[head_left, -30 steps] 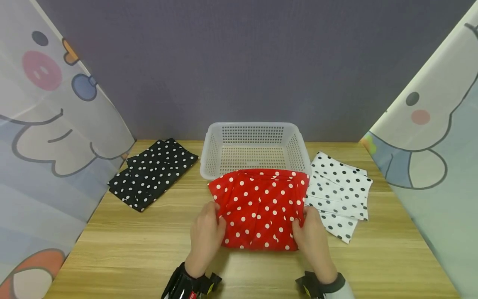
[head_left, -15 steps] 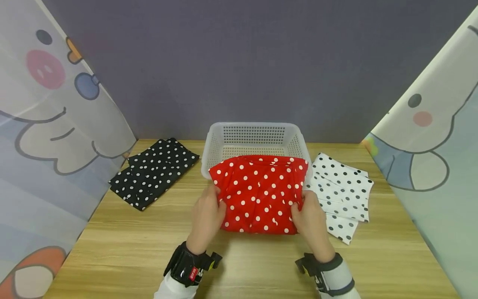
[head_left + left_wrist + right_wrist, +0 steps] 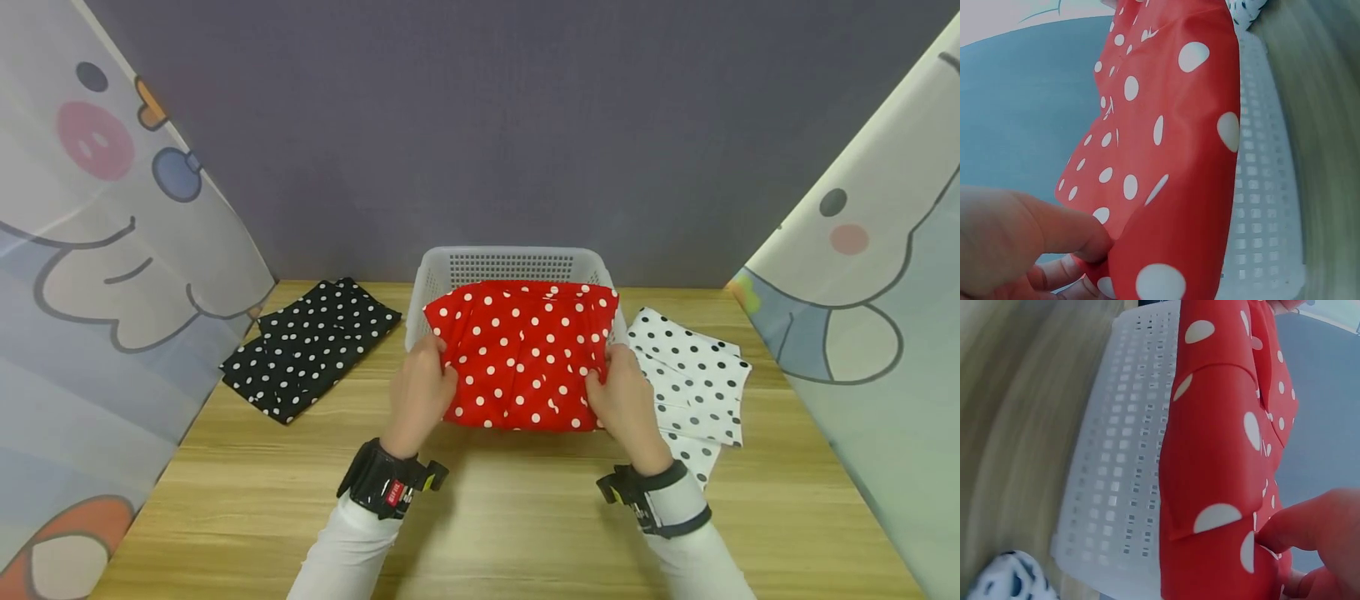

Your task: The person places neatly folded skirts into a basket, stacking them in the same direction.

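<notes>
A red cloth with white dots (image 3: pixel 525 358), folded into a rough rectangle, is held up between both hands. My left hand (image 3: pixel 422 387) pinches its left edge, thumb on the near face. At the opposite edge my right hand (image 3: pixel 624 400) grips it the same way. The cloth overlaps the white plastic basket (image 3: pixel 510 265) in the head view and hides most of its inside. Both wrist views show the cloth raised above the basket's perforated wall (image 3: pixel 1257 187), with the left thumb (image 3: pixel 1066 228) and right thumb (image 3: pixel 1297 522) pressed on the fabric.
Left of the basket lies a folded black cloth with white dots (image 3: pixel 307 350). Several white cloths with black dots (image 3: pixel 693 375) overlap on the right. The wooden table (image 3: pixel 510 517) ends at a grey back panel (image 3: pixel 480 125), with cartoon-printed sheets on both sides.
Both hands have moved forward, away from the body, carrying the red cloth from the basket's near side to over the basket. The black and white cloths lie where they were.
</notes>
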### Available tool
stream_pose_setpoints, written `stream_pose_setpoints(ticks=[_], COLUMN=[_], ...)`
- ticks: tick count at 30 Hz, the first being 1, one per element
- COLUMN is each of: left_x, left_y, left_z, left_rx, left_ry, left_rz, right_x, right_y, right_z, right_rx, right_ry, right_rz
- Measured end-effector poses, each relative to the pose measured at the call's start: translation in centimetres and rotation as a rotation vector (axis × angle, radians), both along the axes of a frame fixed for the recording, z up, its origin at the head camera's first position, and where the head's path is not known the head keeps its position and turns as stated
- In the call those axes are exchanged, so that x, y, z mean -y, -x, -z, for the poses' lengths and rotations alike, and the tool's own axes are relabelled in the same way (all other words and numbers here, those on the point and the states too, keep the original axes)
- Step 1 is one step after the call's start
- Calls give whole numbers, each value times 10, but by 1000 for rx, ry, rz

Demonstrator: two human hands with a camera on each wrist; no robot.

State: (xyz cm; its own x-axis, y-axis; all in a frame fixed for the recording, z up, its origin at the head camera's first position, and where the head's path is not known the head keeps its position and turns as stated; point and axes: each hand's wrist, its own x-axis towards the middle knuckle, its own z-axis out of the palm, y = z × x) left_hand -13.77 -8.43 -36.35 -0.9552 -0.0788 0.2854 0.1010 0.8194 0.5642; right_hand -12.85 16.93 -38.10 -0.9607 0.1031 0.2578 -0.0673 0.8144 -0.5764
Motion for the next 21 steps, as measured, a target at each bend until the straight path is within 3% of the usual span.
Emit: stream_pose_setpoints(ticks=[6, 16, 21], left_x=[2, 2, 0], left_y=[19, 50, 63], left_z=[-10, -23, -24], left_rx=[-3, -31, -1], left_ry=[-26, -2, 7], left_rz=[20, 21, 18], right_x=[-2, -2, -4], right_y=[20, 49, 64], right_z=[-10, -23, -26], right_rx=[-62, -94, -78], right_ry=[-23, -36, -62], right_rz=[-34, -61, -68])
